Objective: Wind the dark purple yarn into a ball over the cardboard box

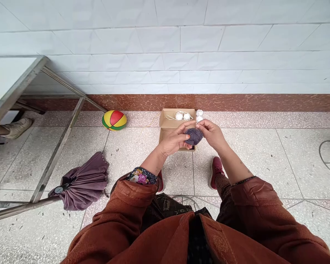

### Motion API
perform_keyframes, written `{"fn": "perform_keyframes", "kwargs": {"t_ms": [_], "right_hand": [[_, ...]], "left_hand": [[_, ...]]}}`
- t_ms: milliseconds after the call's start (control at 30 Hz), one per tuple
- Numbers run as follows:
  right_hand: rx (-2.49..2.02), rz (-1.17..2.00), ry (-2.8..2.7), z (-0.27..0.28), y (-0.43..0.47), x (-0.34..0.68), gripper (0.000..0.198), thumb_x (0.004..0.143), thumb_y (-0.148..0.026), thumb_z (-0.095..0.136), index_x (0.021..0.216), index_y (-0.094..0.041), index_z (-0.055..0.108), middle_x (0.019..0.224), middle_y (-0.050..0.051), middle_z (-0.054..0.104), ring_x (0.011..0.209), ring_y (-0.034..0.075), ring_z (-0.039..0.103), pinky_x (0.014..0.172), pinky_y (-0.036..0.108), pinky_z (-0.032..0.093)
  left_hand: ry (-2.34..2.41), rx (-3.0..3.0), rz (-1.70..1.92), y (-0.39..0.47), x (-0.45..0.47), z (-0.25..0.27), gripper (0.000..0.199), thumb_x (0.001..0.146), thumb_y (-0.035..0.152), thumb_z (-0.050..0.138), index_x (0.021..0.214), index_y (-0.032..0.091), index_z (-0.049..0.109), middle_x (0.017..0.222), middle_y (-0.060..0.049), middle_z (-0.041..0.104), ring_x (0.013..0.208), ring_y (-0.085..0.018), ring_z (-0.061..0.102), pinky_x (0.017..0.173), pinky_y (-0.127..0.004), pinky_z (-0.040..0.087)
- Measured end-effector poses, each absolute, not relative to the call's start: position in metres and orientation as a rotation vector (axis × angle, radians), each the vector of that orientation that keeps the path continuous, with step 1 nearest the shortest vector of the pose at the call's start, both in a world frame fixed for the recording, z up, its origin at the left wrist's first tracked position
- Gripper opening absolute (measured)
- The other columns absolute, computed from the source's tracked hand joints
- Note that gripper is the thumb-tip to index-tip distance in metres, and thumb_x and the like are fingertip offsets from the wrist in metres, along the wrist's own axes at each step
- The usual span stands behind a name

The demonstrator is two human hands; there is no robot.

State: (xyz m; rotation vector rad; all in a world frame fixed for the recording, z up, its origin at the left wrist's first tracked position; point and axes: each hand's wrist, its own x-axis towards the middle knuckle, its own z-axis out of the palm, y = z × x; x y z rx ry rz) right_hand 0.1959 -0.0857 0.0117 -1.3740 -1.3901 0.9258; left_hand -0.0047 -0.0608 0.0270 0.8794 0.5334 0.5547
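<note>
My left hand (pixel 173 142) is wrapped around a dark purple-grey ball of yarn (pixel 194 136), held in front of me above an open cardboard box. At the ball's upper right, my right hand (pixel 211 134) has its thumb and fingers pinched together. Whatever it pinches is too fine to make out. The cardboard box (pixel 163 134) sits on the floor below, partly hidden by my hands and the ball. In its raised lid (pixel 165 119) are two white yarn balls (pixel 182 116) with loose strands. More white yarn balls (pixel 199 113) are just right of the lid.
A red, yellow and green ball (pixel 114 120) rests near the wall. A folded purple umbrella (pixel 85 182) lies beside the metal table frame (pixel 59 148) at left. Behind the frame shows another person's shoe (pixel 18 128). A cable (pixel 322 152) curves over the floor at right.
</note>
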Motion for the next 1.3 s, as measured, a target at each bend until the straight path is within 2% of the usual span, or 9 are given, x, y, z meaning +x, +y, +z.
{"fn": "perform_keyframes", "kwargs": {"t_ms": [167,300,467,700,867,1000,1067,1167,1300], "right_hand": [[-1.423,0.887,-1.584,0.007,-0.089,0.191,0.028,0.095,-0.044,0.06,0.078,-0.022,0.059,0.073,-0.001,0.059,0.069,0.016,0.05,0.068,0.031,0.04],[-1.256,0.963,-1.765,0.019,-0.098,0.187,0.025,0.096,-0.043,0.061,0.081,-0.023,0.065,0.078,0.001,0.064,0.072,0.017,0.055,0.07,0.031,0.043],[-1.171,1.097,-1.593,0.033,-0.1,0.188,0.025,0.093,-0.048,0.067,0.087,-0.024,0.069,0.079,0.0,0.064,0.071,0.016,0.055,0.069,0.031,0.044],[-1.408,0.949,-1.318,0.016,-0.086,0.2,0.026,0.091,-0.047,0.067,0.079,-0.023,0.063,0.07,-0.002,0.055,0.067,0.015,0.047,0.066,0.03,0.04],[-1.477,0.986,-1.542,0.008,-0.09,0.194,0.027,0.091,-0.044,0.066,0.075,-0.022,0.062,0.066,-0.003,0.054,0.064,0.014,0.046,0.063,0.029,0.036],[-1.266,1.107,-1.675,0.022,-0.098,0.188,0.024,0.094,-0.045,0.064,0.086,-0.023,0.07,0.077,-0.001,0.063,0.069,0.015,0.051,0.068,0.03,0.041],[-1.197,1.14,-1.65,0.03,-0.099,0.188,0.024,0.094,-0.046,0.065,0.088,-0.024,0.072,0.081,0.0,0.065,0.072,0.016,0.054,0.07,0.031,0.043],[-1.214,1.087,-1.506,0.033,-0.096,0.193,0.026,0.093,-0.049,0.066,0.088,-0.024,0.07,0.08,0.0,0.065,0.073,0.016,0.055,0.072,0.032,0.044],[-1.365,0.99,-1.37,0.019,-0.087,0.198,0.026,0.091,-0.048,0.066,0.082,-0.023,0.066,0.073,-0.002,0.058,0.068,0.015,0.05,0.068,0.031,0.042]], "left_hand": [[0.578,0.765,0.776,-0.054,-0.004,0.028,0.051,0.073,0.036,0.081,0.119,0.019,0.067,0.11,-0.008,0.071,0.082,-0.015,0.065,0.069,-0.027,0.054],[0.806,0.842,0.846,-0.049,-0.004,0.021,0.039,0.074,0.03,0.078,0.109,0.019,0.067,0.105,-0.006,0.071,0.079,-0.013,0.062,0.073,-0.027,0.053],[0.988,1.146,0.731,-0.053,-0.002,0.014,0.045,0.071,0.024,0.081,0.114,0.019,0.068,0.103,-0.005,0.069,0.083,-0.013,0.062,0.077,-0.028,0.049],[0.526,0.993,0.511,-0.062,-0.007,0.028,0.08,0.072,0.027,0.082,0.147,0.034,0.053,0.122,-0.006,0.067,0.089,-0.015,0.067,0.072,-0.026,0.052],[0.605,0.837,0.778,-0.055,-0.008,0.03,0.056,0.071,0.029,0.081,0.126,0.022,0.068,0.121,-0.008,0.07,0.085,-0.013,0.065,0.071,-0.025,0.052],[0.844,0.816,0.864,-0.047,-0.005,0.018,0.04,0.072,0.028,0.079,0.11,0.019,0.07,0.102,-0.004,0.072,0.074,-0.01,0.06,0.068,-0.024,0.049],[0.931,0.905,0.817,-0.048,-0.005,0.015,0.038,0.073,0.026,0.078,0.109,0.018,0.07,0.102,-0.005,0.071,0.074,-0.01,0.06,0.067,-0.024,0.047],[0.924,1.045,0.666,-0.055,-0.004,0.016,0.055,0.071,0.023,0.081,0.123,0.021,0.066,0.108,-0.006,0.069,0.081,-0.012,0.063,0.067,-0.024,0.047],[0.629,0.974,0.493,-0.062,-0.006,0.026,0.083,0.073,0.025,0.081,0.15,0.034,0.05,0.117,-0.005,0.067,0.082,-0.013,0.065,0.069,-0.027,0.051]]}}
